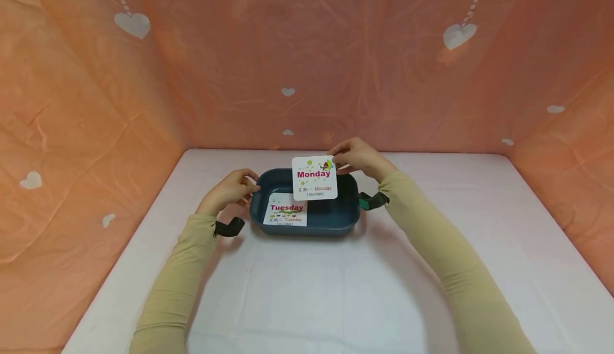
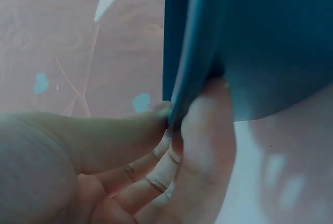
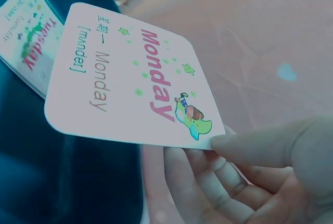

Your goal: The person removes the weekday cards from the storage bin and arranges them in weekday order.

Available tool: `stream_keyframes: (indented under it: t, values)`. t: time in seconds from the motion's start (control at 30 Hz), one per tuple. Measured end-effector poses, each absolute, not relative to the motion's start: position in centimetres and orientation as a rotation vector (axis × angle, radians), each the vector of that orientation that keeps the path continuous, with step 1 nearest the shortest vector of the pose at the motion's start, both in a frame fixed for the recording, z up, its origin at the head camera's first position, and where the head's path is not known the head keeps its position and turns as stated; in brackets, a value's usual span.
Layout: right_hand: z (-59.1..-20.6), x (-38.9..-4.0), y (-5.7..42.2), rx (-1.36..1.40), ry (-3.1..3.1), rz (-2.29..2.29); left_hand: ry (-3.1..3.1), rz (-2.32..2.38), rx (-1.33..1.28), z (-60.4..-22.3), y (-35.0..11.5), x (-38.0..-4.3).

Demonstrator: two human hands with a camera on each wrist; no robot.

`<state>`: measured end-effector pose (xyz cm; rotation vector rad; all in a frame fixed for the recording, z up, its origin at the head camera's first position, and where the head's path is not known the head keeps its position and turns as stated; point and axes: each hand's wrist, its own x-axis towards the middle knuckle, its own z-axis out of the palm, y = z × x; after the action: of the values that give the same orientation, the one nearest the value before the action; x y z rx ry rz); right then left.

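Note:
My right hand (image 1: 361,157) pinches a white "Monday" card (image 1: 314,179) by its upper right corner, over the blue tray. In the right wrist view the thumb lies on top of the card (image 3: 125,78) and the fingers are beneath it. A "Tuesday" card (image 1: 287,211) lies in the left part of the dark blue tray (image 1: 336,230). At the tray's left end my left hand (image 1: 231,187) grips the rim. The left wrist view has its thumb and index finger on either side of the tray wall (image 2: 195,52).
The tray stands on a white-covered table (image 1: 307,295). Orange cloth (image 1: 268,50) with white hearts hangs behind and along both sides. Black wrist straps (image 1: 229,227) are worn on both arms.

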<state>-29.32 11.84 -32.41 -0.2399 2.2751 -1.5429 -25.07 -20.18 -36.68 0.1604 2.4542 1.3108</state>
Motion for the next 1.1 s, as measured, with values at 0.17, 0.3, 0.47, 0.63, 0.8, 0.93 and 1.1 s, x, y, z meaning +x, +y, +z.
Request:
stream_keyframes:
  t: [0.17,0.3,0.47,0.63,0.8,0.93,1.1]
  values:
    - [-31.0,-29.4,13.9,-0.231,2.291,-1.538,2.452,1.319,0.157,-36.6,-20.1,-25.2]
    - [-30.5,-29.7,15.5,-0.192,2.328,-1.532,2.442,1.329,0.15,-36.6,-20.1,-25.2]
    - [-30.5,-30.1,17.4,-0.154,2.362,-1.528,2.425,1.344,0.135,-36.8,-20.2,-25.1]
    - [-30.5,-30.2,19.2,-0.134,2.374,-1.532,2.425,1.335,0.122,-37.0,-20.3,-25.1]
    - [-31.0,-30.3,21.1,-0.1,2.363,-1.539,2.415,1.339,0.121,-37.0,-20.4,-25.0]
    - [-31.6,-30.5,22.4,-0.061,2.348,-1.554,2.399,1.356,0.122,-37.0,-20.5,-25.0]
    - [-32.6,-30.7,23.8,-0.008,2.336,-1.557,2.358,1.402,0.113,-37.2,-20.6,-25.1]
